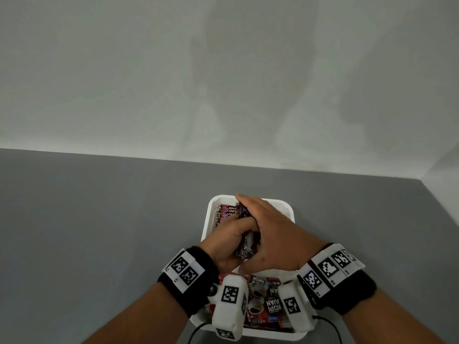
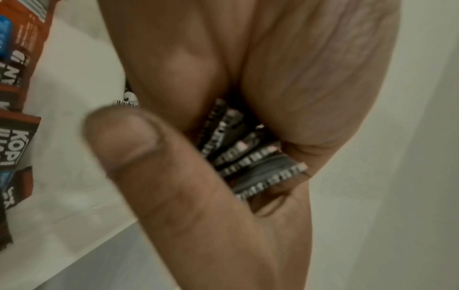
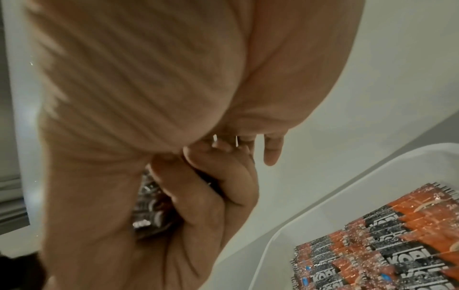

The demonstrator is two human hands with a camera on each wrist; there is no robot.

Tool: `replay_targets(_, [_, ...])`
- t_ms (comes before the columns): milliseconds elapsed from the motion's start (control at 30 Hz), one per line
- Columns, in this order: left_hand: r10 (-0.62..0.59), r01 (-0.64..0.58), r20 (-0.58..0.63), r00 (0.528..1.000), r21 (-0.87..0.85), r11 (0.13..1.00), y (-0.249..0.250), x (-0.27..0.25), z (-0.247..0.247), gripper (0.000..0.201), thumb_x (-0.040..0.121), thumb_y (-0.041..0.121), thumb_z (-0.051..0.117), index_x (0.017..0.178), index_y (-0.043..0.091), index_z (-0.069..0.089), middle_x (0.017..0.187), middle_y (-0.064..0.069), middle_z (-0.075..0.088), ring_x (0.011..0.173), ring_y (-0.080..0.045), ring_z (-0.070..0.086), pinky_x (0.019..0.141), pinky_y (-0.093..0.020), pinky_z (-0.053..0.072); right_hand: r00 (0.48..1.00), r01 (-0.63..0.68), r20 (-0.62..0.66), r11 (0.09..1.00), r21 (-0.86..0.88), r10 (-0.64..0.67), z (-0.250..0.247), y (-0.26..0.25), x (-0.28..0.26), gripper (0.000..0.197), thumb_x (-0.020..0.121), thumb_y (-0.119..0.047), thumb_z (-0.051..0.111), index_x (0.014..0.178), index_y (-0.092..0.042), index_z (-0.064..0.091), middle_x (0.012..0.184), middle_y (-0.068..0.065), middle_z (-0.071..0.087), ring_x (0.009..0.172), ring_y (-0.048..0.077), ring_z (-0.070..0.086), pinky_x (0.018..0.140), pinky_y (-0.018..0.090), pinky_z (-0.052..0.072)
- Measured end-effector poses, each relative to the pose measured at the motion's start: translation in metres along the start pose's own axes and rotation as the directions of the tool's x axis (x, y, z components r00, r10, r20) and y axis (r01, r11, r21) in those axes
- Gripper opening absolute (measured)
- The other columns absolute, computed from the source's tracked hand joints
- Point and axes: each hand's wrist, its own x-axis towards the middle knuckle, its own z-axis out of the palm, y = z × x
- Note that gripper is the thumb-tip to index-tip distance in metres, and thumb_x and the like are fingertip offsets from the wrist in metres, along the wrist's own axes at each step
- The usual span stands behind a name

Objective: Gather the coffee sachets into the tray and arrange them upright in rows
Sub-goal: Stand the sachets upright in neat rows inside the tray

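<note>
Two hands meet over a white tray (image 1: 207,220) on a matte grey tabletop (image 1: 99,219). The table runs back to a plain pale wall (image 1: 223,70) and meets a second wall at right; soft shadows fall on the wall. The left hand (image 1: 227,244) clenches a bundle of coffee sachets (image 1: 246,247), thumb across it, their serrated ends fanned in the left wrist view. The right hand (image 1: 273,240) lies over the top of the same bundle, fingers wrapped along it. A row of sachets (image 1: 227,211) stands on edge at the tray's far left. Loose sachets (image 1: 270,304) lie flat at the near end. Marker-tagged black wristbands (image 1: 188,271) sit on both wrists.
</note>
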Motion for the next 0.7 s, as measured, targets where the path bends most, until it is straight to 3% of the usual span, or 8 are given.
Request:
replay_targets(167, [0.004,-0.005,0.031,1.0,0.038,0.999,0.004,-0.002,0.0,0.014,0.076,0.0,0.059,0.09,-0.003,0.062,0.075,-0.018,0.062,0.063,-0.025,0.066,0.056,-0.03,0.055,1.0,-0.017,0.019,0.999,0.037,0.017,-0.002,0.001,0.001,0.139,0.05,-0.041,0.097,0.159,-0.03,0.012,0.155,-0.02,0.024,0.144,-0.004,0.021,0.116,0.021,0.031])
replay_targets(333, [-0.008,0.006,0.02,1.0,0.09,0.996,0.004,-0.001,-0.002,0.012,0.086,-0.007,0.053,0.091,-0.004,0.064,0.078,-0.019,0.064,0.067,-0.025,0.068,0.059,-0.03,0.056,1.0,0.013,0.007,0.999,-0.045,-0.013,0.003,0.008,0.005,0.131,0.054,-0.032,0.091,0.16,-0.027,0.014,0.158,-0.012,0.027,0.146,0.002,0.022,0.118,0.03,0.033])
replay_targets(400, [-0.001,0.002,-0.006,1.0,0.113,0.994,0.005,0.0,-0.001,0.016,0.089,-0.008,0.049,0.093,-0.005,0.064,0.077,-0.019,0.064,0.064,-0.025,0.067,0.056,-0.03,0.056,0.999,-0.006,0.038,1.0,-0.012,0.007,0.002,0.012,0.003,0.139,0.051,-0.04,0.095,0.16,-0.028,0.01,0.161,-0.013,0.02,0.148,0.001,0.017,0.12,0.027,0.029])
replay_targets(467, [0.02,-0.014,-0.06,0.998,0.087,0.996,0.009,0.002,-0.002,0.02,0.083,-0.006,0.05,0.099,-0.006,0.063,0.078,-0.02,0.063,0.061,-0.026,0.063,0.054,-0.029,0.055,0.998,-0.066,0.011,0.979,0.193,0.065,0.001,0.014,0.002,0.137,0.05,-0.056,0.093,0.159,-0.034,0.012,0.161,-0.015,0.02,0.149,0.004,0.022,0.119,0.03,0.031])
replay_targets(567, [0.091,-0.087,-0.107,0.99,0.035,0.996,0.013,0.005,-0.007,0.029,0.085,-0.005,0.056,0.113,-0.006,0.061,0.093,-0.027,0.061,0.072,-0.032,0.064,0.064,-0.036,0.058,0.955,-0.135,-0.146,0.815,0.563,0.259,-0.001,0.016,0.002,0.087,0.07,-0.059,0.082,0.145,-0.038,0.042,0.14,-0.014,0.05,0.122,0.007,0.06,0.099,0.037,0.055])
replay_targets(633, [0.153,-0.152,-0.119,0.981,0.022,0.988,0.015,0.006,-0.011,0.023,0.092,-0.004,0.059,0.116,-0.004,0.06,0.101,-0.028,0.065,0.087,-0.036,0.067,0.075,-0.043,0.059,0.915,-0.17,-0.153,0.699,0.694,0.374,-0.002,0.013,0.002,0.047,0.085,-0.037,0.079,0.126,-0.024,0.062,0.119,0.0,0.067,0.097,0.012,0.072,0.081,0.039,0.062])
replay_targets(700, [0.207,-0.207,-0.13,0.97,0.01,0.978,0.015,0.008,-0.012,0.017,0.095,-0.002,0.058,0.112,0.001,0.059,0.102,-0.02,0.071,0.087,-0.033,0.071,0.073,-0.041,0.06,0.911,-0.172,-0.118,0.625,0.761,0.394,0.001,0.01,0.002,0.029,0.087,-0.014,0.078,0.114,-0.013,0.068,0.098,0.012,0.073,0.079,0.02,0.071,0.066,0.037,0.06])
